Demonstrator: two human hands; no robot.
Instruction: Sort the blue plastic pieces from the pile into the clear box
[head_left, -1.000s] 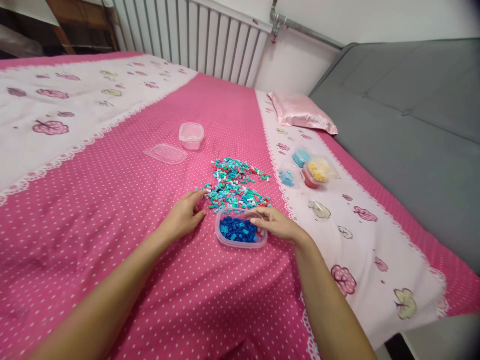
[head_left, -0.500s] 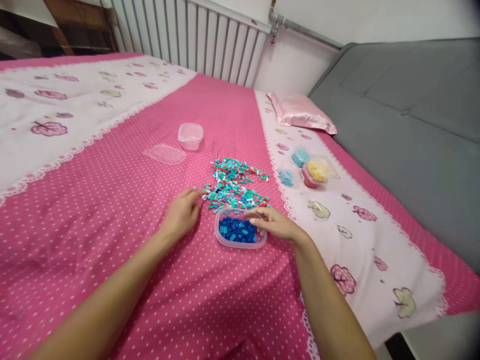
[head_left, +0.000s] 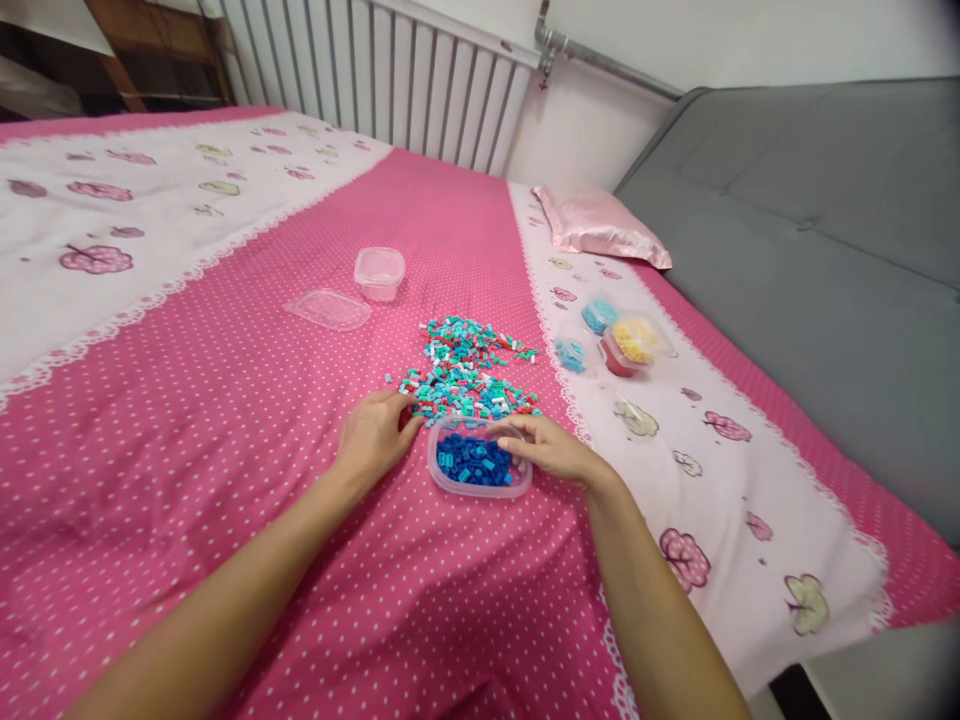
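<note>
A clear plastic container (head_left: 480, 490) with dark and lighter blue toy bricks (head_left: 471, 460) inside rests on the bed. My right hand (head_left: 551, 450) grips its right rim, fingers over the wall and thumb inside. Just beyond lies a loose pile of small mixed bricks (head_left: 469, 390) in teal, green, white, red and blue. At that pile's near left edge is my left hand (head_left: 379, 435), its fingers curved, with thumb and forefinger apart. Nothing shows between them, though the fingertips are partly among the bricks.
An empty clear tub (head_left: 380, 272) and a lid (head_left: 331, 310) lie at the far left of the pile. To the right stand tubs of yellow bricks (head_left: 632, 342) and light blue bricks (head_left: 600, 315), beside a small light blue heap (head_left: 570, 355). A pink pillow (head_left: 604, 228) lies farther back.
My left hand has moved slightly right and nearer to me along the pile's edge, its thumb now closer to the container. My right hand keeps its hold on the rim.
</note>
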